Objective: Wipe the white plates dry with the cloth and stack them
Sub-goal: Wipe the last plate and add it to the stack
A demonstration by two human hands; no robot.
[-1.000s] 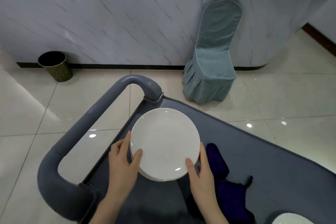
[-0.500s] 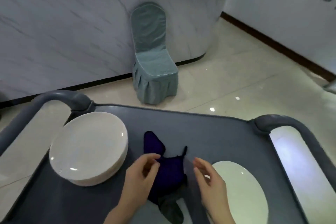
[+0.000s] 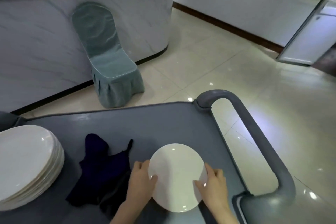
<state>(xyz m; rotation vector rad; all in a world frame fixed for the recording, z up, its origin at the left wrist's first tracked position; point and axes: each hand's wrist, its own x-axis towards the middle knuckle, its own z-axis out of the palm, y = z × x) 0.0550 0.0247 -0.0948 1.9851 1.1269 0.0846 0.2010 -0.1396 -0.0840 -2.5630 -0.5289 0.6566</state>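
Note:
A single white plate (image 3: 177, 172) sits at the right of the grey cart top (image 3: 145, 125). My left hand (image 3: 141, 182) grips its left rim and my right hand (image 3: 214, 185) grips its right rim, thumbs on the upper face. Whether the plate rests on the cart or is raised a little, I cannot tell. A dark blue cloth (image 3: 101, 171) lies crumpled just left of my left hand, untouched. At the far left stands a stack of several white plates (image 3: 23, 162).
The cart's grey tubular handle (image 3: 254, 132) loops round the right end. Beyond the cart a chair in a teal cover (image 3: 109, 63) stands against a marble-faced counter (image 3: 45, 32). Glossy tiled floor lies to the right, with an open door (image 3: 309, 29) at the far right.
My hands let go of the stack at the left, passed over the cloth, and now hold the single plate at the right. The view has swung to the right.

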